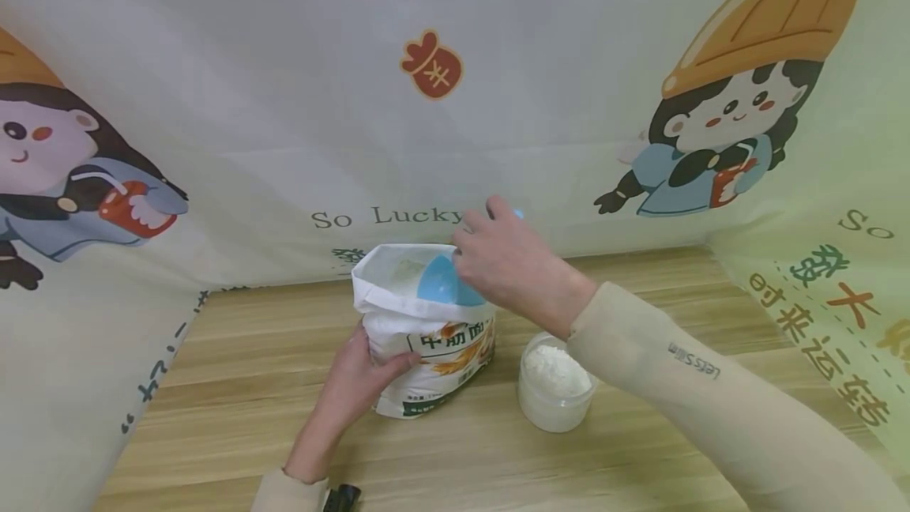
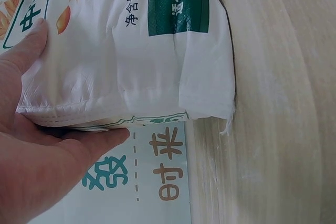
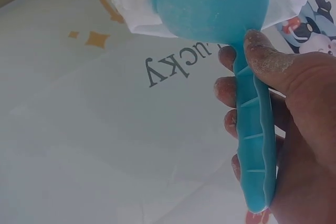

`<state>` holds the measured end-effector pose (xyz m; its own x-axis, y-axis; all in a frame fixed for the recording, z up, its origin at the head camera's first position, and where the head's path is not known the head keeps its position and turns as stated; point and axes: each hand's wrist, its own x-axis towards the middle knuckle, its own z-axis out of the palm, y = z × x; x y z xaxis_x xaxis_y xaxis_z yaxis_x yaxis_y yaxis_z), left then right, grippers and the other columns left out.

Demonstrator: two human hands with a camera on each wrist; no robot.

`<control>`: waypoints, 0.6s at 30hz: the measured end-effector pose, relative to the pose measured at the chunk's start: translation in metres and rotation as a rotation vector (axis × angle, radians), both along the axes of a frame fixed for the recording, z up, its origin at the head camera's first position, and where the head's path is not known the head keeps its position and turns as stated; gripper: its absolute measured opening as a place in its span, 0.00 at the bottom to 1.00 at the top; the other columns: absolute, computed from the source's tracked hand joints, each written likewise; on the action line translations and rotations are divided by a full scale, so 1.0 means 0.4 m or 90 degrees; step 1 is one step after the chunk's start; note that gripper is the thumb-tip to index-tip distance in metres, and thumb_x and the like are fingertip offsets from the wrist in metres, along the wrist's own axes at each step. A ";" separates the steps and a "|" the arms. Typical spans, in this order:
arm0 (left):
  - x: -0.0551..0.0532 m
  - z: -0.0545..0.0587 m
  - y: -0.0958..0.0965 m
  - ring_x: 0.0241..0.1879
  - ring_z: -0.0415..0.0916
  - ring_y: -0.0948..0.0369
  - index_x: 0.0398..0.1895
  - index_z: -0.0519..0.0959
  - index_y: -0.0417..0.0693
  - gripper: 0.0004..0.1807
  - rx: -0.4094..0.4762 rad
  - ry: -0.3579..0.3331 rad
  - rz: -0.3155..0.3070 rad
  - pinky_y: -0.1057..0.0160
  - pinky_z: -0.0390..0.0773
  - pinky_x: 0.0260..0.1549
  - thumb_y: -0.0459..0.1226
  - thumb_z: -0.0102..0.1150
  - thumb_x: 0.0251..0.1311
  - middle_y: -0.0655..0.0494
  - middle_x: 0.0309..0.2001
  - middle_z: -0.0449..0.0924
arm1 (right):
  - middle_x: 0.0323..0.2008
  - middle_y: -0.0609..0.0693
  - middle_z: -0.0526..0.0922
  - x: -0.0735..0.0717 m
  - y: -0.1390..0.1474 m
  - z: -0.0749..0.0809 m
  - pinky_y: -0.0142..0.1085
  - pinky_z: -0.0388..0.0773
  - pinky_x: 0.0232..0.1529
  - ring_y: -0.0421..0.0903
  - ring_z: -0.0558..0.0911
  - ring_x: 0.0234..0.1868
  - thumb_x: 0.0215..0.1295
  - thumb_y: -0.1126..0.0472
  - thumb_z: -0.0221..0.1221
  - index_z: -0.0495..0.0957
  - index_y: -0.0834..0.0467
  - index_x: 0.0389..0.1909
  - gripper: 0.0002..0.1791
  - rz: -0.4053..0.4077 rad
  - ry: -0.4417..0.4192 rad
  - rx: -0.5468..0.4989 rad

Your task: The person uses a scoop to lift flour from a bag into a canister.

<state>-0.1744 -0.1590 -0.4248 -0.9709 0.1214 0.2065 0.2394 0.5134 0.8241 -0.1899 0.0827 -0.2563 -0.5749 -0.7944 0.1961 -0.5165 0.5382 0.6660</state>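
A white flour bag [image 1: 398, 330] with printed wheat and green lettering stands open-topped on the table. My left hand [image 1: 359, 378] holds its left side, thumb across the front face and fingers round the back, as the left wrist view [image 2: 58, 145] confirms. Over the bag's mouth, my right hand [image 1: 505, 263] grips a light blue scoop [image 1: 441, 283] by its ribbed handle. The bowl of the scoop [image 3: 212, 9] dips inside the bag's rim, and flour dusts the right thumb [image 3: 268, 59]. Right of the bag sits a clear jar [image 1: 554, 411] heaped with white flour [image 1: 558, 370].
A printed cloth backdrop [image 1: 284, 101] with cartoon figures rises behind and on both sides of the wood-grain table [image 1: 235, 393]. A small black object [image 1: 344, 498] shows by the left cuff at the bottom edge.
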 end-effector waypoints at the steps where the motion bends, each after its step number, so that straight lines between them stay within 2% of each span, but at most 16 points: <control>1: 0.000 0.000 0.000 0.58 0.78 0.43 0.68 0.67 0.39 0.40 -0.001 0.000 0.001 0.40 0.78 0.58 0.39 0.77 0.57 0.40 0.59 0.80 | 0.39 0.45 0.85 -0.002 0.000 -0.003 0.43 0.71 0.46 0.48 0.75 0.40 0.66 0.60 0.69 0.89 0.49 0.40 0.04 0.005 0.000 -0.006; 10: 0.000 0.002 0.001 0.58 0.78 0.42 0.69 0.66 0.39 0.41 -0.006 -0.013 0.004 0.40 0.79 0.57 0.39 0.77 0.57 0.40 0.59 0.80 | 0.36 0.46 0.83 -0.019 -0.002 -0.022 0.44 0.70 0.43 0.49 0.73 0.38 0.67 0.62 0.67 0.88 0.49 0.37 0.04 0.022 -0.025 -0.050; 18: 0.003 0.001 0.001 0.57 0.79 0.42 0.68 0.66 0.38 0.40 -0.011 -0.015 0.014 0.40 0.79 0.56 0.40 0.77 0.57 0.38 0.58 0.80 | 0.37 0.44 0.82 -0.026 -0.007 -0.044 0.42 0.70 0.41 0.47 0.71 0.38 0.66 0.54 0.69 0.88 0.45 0.40 0.04 0.000 -0.066 -0.087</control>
<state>-0.1734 -0.1587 -0.4244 -0.9778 0.1037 0.1823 0.2094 0.5322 0.8203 -0.2003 0.0798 -0.2738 -0.5976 -0.7645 0.2416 -0.5786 0.6199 0.5301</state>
